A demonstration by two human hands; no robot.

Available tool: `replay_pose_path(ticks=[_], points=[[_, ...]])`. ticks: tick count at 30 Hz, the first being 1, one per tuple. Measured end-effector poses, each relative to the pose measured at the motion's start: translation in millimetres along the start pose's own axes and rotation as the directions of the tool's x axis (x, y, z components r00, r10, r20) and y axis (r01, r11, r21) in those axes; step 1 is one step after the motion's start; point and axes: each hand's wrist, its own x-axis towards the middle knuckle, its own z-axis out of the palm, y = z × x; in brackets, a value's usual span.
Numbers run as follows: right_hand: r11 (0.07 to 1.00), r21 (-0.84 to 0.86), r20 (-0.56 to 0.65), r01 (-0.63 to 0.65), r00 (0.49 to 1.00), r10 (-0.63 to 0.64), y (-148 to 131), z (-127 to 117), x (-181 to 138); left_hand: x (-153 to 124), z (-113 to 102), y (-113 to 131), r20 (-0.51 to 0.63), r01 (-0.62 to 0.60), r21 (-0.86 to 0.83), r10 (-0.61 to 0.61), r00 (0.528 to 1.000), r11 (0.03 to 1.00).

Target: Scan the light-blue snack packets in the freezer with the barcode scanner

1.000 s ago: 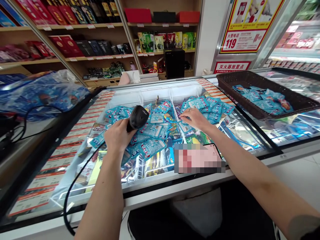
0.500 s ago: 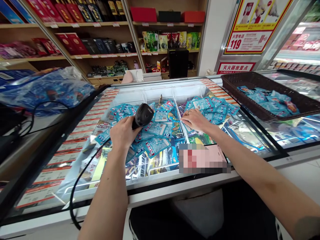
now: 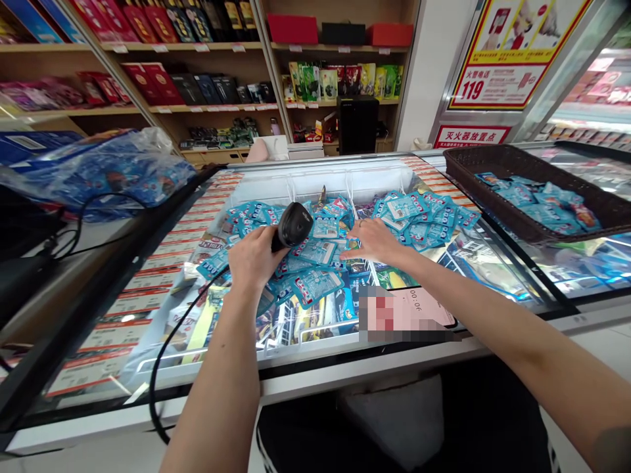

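A black corded barcode scanner [image 3: 294, 225] is gripped in my left hand [image 3: 254, 259], its head tilted over a heap of small blue packets [image 3: 318, 287] on the glass freezer lid [image 3: 340, 172]. My right hand [image 3: 373, 240] reaches in from the right with fingers spread, at the right edge of that heap; no packet shows in its grasp. Behind it lies a second pile of blue packets [image 3: 426, 213]. The scanner's cable [image 3: 185, 322] loops down past my left forearm. Below my right wrist a phone [image 3: 411, 307], partly blurred out, lies on the freezer's near edge.
A brown basket [image 3: 522, 226] with more blue packets stands at the right. Clear plastic bags of blue goods [image 3: 118, 174] lie at the left. Wooden shelves [image 3: 197, 46] with boxes and pouches stand behind the freezer, beside a black case [image 3: 357, 125].
My right hand has moved slightly left towards the nearer heap, and its fingers have spread. The view has shifted a little. The scanner remains in my left hand.
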Motion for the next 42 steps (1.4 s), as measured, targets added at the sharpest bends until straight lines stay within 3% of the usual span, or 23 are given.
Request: replay_pose_path(ticks=[6, 9, 14, 19, 22, 26, 30, 34, 38, 42], points=[[0.991, 0.110, 0.004, -0.078, 0.997, 0.078, -2.2, 1.7, 2.3, 0.4, 1.6, -1.9, -0.001, -0.011, -0.016, 0.011, 1.000, 1.000], [0.959, 0.254, 0.019, -0.130, 0.991, 0.129, -4.9, 0.6, 1.6, 0.3, 1.9, -2.4, -0.011, -0.017, -0.022, 0.016, 1.000, 1.000], [0.752, 0.584, 0.068, -0.305, 0.942, 0.330, 2.3, 1.9, 2.3, 0.0, 1.7, -1.9, 0.004, -0.012, -0.026, 0.012, 1.000, 1.000], [0.762, 0.574, -0.087, -0.300, 0.903, 0.421, 25.8, 4.7, 0.3, 0.7, 2.5, -1.9, 0.026, -0.040, 0.011, 0.040, 0.999, 0.999], [0.721, 0.627, -0.127, -0.295, 0.874, 0.469, 39.7, 4.8, -5.0, 1.3, 4.4, -2.3, 0.039, -0.048, 0.014, 0.047, 0.998, 0.999], [0.571, 0.778, -0.103, -0.262, 0.843, 0.528, 54.3, 2.9, -13.7, 1.4, 7.1, -2.7, 0.022, -0.060, 0.011, 0.060, 0.998, 0.998], [0.329, 0.917, -0.032, -0.225, 0.781, 0.624, 62.2, -0.6, -20.2, 0.9, 6.3, -0.5, 0.007, -0.071, 0.005, 0.071, 0.997, 0.997], [0.090, 0.976, 0.099, -0.200, 0.768, 0.632, 61.5, -9.1, -22.7, 1.9, 4.9, 7.1, -0.015, -0.074, -0.020, 0.073, 0.997, 0.997], [0.041, 0.969, 0.162, -0.243, 0.754, 0.637, 61.3, -17.4, -23.6, 4.9, 5.4, 21.2, -0.028, -0.111, -0.041, 0.110, 0.993, 0.993], [0.036, 0.976, 0.141, -0.216, 0.747, 0.650, 68.2, -17.6, -24.8, 8.7, 3.8, 35.3, -0.018, -0.204, -0.082, 0.203, 0.979, 0.976]])
